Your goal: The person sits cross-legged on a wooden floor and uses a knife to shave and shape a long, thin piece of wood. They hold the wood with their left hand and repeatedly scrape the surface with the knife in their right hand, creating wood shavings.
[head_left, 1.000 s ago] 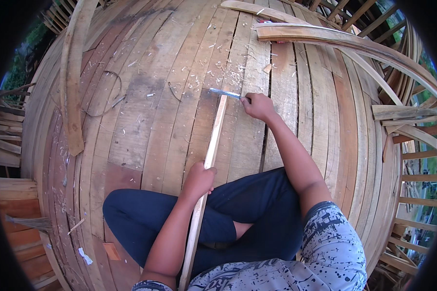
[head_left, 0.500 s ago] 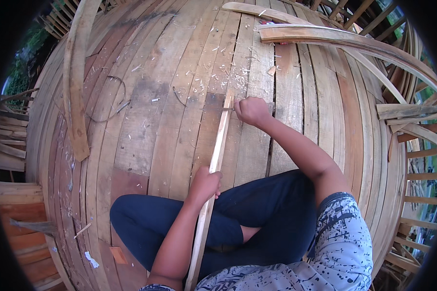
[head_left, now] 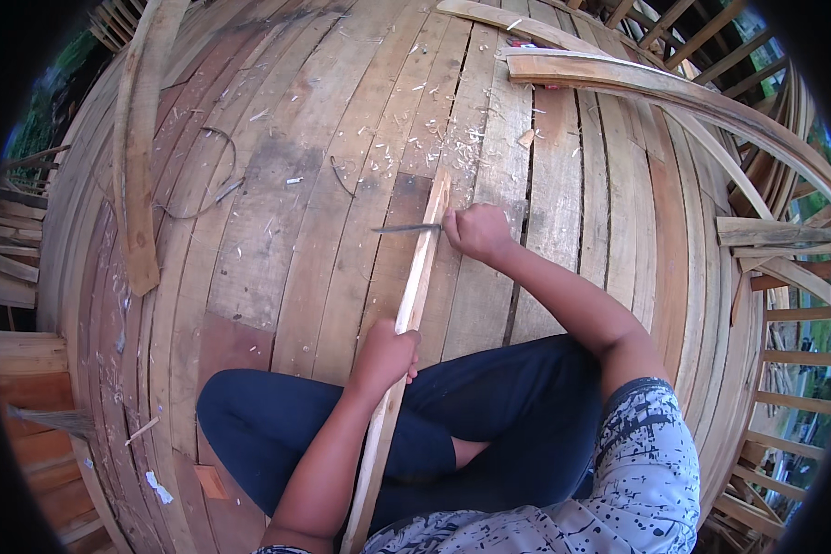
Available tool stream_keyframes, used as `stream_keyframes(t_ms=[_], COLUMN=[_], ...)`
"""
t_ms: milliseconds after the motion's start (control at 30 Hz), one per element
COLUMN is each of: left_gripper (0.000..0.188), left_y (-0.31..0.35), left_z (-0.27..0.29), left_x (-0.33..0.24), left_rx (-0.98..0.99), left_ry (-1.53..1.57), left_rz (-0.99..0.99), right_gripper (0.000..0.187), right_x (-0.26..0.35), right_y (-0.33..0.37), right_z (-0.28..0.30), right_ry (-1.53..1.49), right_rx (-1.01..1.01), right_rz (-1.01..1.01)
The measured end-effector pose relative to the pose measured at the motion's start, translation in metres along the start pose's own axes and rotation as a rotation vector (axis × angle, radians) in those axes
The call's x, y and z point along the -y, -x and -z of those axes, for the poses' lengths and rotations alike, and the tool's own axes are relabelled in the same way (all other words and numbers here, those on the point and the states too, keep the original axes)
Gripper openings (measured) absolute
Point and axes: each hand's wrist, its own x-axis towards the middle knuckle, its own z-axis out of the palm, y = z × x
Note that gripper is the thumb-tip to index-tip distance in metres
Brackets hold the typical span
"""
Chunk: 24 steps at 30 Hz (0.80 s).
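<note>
**Mia:** What is the person doing?

**Tom:** Shaving a long wooden stick with a knife. The stick lies across the lap and points out over the plank floor.

**Mia:** What do the hands hold?

**Tom:** The left hand is closed tight around the middle of the stick. The right hand is closed around the knife handle, and the blade lies flat across the stick near its far end.

**Mia:** Is it the cutting part?

**Tom:** I think so. Little wood chips lie past the tip. The next cut needs the stick held still and the blade kept low, sliding away from the body.
</note>
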Motion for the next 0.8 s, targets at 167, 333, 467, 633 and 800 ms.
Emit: stream_keyframes(t_ms=[167,333,467,633,800], left_gripper=[0.022,0.021,0.022,0.022,0.016], left_y=[-0.004,0.0,-0.008,0.0,-0.007], left_z=[-0.013,-0.003,-0.006,-0.006,-0.008], left_x=[-0.012,0.001,0.0,-0.002,0.0], left_rx=[0.014,-0.015,0.003,-0.034,0.018], left_ry=[-0.016,-0.003,0.005,-0.066,-0.003], left_rz=[-0.067,-0.049,-0.046,-0.061,-0.046], right_gripper=[0.056,0.054,0.053,0.054,0.053], right_x=[-0.087,-0.005,-0.027,-0.013,-0.047], right_y=[-0.026,-0.007,0.0,-0.007,-0.028], right_z=[0.004,0.019,0.014,0.023,0.01], right_ry=[0.178,0.043,0.073,0.039,0.1], right_rx=[-0.057,0.218,0.131,0.072,-0.082], right_rz=[-0.143,0.025,0.001,-0.071,-0.25])
